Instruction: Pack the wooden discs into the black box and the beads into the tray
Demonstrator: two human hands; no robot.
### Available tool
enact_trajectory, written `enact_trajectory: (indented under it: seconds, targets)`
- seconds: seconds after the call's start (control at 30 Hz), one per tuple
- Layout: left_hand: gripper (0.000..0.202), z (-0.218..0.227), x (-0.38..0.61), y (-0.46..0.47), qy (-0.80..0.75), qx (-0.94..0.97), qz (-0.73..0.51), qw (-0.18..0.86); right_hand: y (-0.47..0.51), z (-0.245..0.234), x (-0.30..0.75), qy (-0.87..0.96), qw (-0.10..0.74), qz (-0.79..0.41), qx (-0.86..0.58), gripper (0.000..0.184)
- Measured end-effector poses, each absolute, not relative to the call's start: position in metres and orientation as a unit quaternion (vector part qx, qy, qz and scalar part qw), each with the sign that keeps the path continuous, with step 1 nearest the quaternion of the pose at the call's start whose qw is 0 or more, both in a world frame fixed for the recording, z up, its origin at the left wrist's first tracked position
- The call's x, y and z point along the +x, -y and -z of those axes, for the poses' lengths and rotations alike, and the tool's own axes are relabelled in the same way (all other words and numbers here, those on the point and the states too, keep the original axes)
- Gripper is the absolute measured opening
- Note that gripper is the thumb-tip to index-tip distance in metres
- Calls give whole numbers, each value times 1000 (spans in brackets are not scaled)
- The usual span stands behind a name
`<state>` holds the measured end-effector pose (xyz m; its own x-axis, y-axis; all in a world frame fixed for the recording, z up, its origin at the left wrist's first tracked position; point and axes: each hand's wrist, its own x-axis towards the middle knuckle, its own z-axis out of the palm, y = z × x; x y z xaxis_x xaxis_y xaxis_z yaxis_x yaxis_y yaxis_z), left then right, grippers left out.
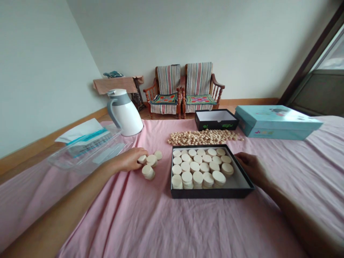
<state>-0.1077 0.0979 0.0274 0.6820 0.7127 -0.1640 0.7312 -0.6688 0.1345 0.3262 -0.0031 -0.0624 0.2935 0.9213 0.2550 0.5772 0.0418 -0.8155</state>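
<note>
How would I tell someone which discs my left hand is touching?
On the pink cloth, find the black box of stacked pale discs. Just left of it, a small loose cluster of discs lies at the left hand. Unlike the boxed ones, they sit on the cloth, not in rows.

Discs (150, 163) left of tray (212, 193)

The only view, worn on the head, looks forward and down along the pink cloth-covered table (150, 222), close above the shallow black cardboard tray (212, 193) (pale back wall (242, 43) far off).
</note>
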Motion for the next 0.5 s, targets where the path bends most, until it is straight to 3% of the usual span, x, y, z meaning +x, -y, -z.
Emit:
enact_trajectory:
  seconds: [0.2, 0.37, 0.5]
  targets:
    - [17, -38, -124, -100, -416, 905, 6, 90, 0, 65, 328, 560, 456, -216, -657, 30]
    - [23, -87, -110, -99, -410, 908, -6, 82, -5, 71, 333, 567, 443, -209, -662, 29]
    - [25, -120, -46, -88, -308, 944, 5, 120, -6, 73, 334, 577, 448, -196, -654, 26]
